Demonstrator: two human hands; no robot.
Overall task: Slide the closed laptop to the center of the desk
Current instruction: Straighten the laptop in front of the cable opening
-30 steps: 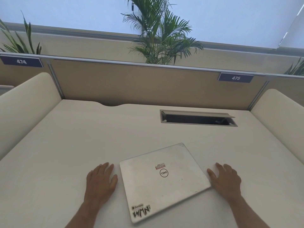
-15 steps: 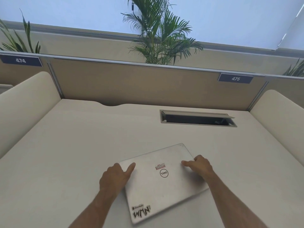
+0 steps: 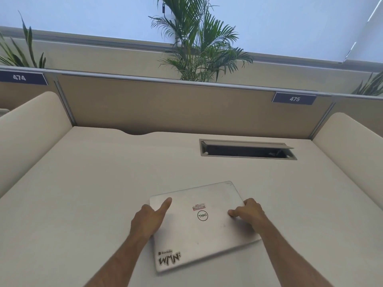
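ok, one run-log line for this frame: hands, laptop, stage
left hand gripping laptop left edge | right hand gripping right edge | lid closed, flat on desk, skewed | stage: grasped, near front edge

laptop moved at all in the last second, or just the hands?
No. The laptop sits at the same distance and angle from the cable hatch as before. Only the left hand and right hand came off the desk onto its sides.

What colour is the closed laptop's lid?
Silver-grey, with a few stickers; the laptop shows clearly in the head view.
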